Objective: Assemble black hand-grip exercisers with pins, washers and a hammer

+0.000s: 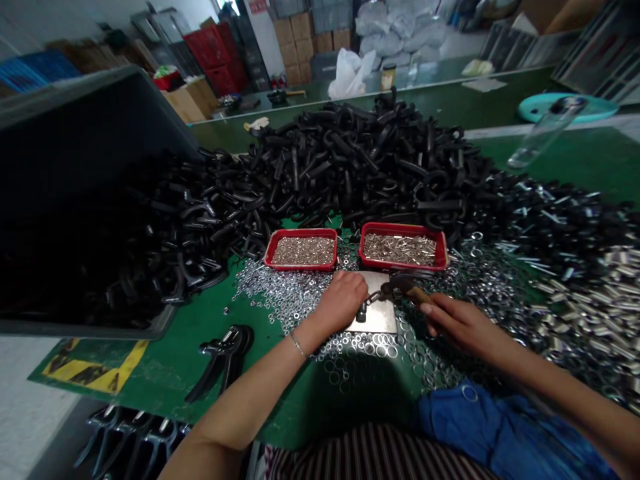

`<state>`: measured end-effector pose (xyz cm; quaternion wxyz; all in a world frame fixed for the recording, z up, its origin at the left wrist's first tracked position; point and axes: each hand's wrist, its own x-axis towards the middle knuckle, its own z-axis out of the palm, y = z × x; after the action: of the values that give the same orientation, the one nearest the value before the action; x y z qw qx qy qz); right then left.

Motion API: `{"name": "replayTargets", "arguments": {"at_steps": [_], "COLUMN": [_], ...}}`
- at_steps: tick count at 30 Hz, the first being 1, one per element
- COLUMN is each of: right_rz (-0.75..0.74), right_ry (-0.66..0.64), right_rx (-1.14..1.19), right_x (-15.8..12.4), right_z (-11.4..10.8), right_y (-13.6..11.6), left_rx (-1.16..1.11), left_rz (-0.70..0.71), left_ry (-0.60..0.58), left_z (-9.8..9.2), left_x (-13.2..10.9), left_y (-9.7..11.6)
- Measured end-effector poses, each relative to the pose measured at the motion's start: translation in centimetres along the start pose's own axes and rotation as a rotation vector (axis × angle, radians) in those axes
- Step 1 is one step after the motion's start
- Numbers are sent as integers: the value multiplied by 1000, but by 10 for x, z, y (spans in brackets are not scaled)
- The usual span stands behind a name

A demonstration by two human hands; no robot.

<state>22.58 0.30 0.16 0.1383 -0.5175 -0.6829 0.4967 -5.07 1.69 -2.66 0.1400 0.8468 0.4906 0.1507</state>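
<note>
My right hand (453, 321) is closed around the wooden handle of a hammer (418, 295), whose dark head is over a square metal plate (383, 319). My left hand (344, 297) rests at the plate's left side with its fingers curled down onto a small black part with a spring (362, 312). The fingertips and part of that piece are hidden. Behind the plate stand a red tray of tiny metal pieces (304, 251) and a red tray of small pins (400, 248). Loose metal rings (385, 348) and nuts (285, 293) lie about the plate.
A big heap of black curved parts (350, 147) rises behind the trays. At left a grey crate (165, 320) lies tipped, spilling similar parts. Assembled black pieces (227, 353) lie front left. Metal sleeves (595, 307) are piled right, with blue cloth (465, 420) in front.
</note>
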Motion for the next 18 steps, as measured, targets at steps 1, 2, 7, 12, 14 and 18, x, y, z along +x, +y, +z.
{"name": "replayTargets", "arguments": {"at_steps": [1, 2, 7, 12, 14, 18], "right_rz": [-41, -75, -202, -153, -107, -266], "right_ry": [2, 8, 67, 51, 21, 298], "right_rx": [-47, -84, -204, -349, -354, -443], "right_x": [2, 3, 3, 25, 32, 28], "right_z": [2, 4, 19, 31, 28, 23], "right_y": [-3, -7, -29, -11, 0, 0], "left_rx": [17, 22, -67, -145, -174, -329], "left_rz": [28, 26, -104, -111, -106, -264], "left_ry": [-23, -28, 8, -57, -53, 98], "left_z": [-2, -3, -3, 3, 4, 3], "left_x": [-1, -4, -29, -39, -39, -46], "left_y": [0, -1, -2, -3, -3, 10]}}
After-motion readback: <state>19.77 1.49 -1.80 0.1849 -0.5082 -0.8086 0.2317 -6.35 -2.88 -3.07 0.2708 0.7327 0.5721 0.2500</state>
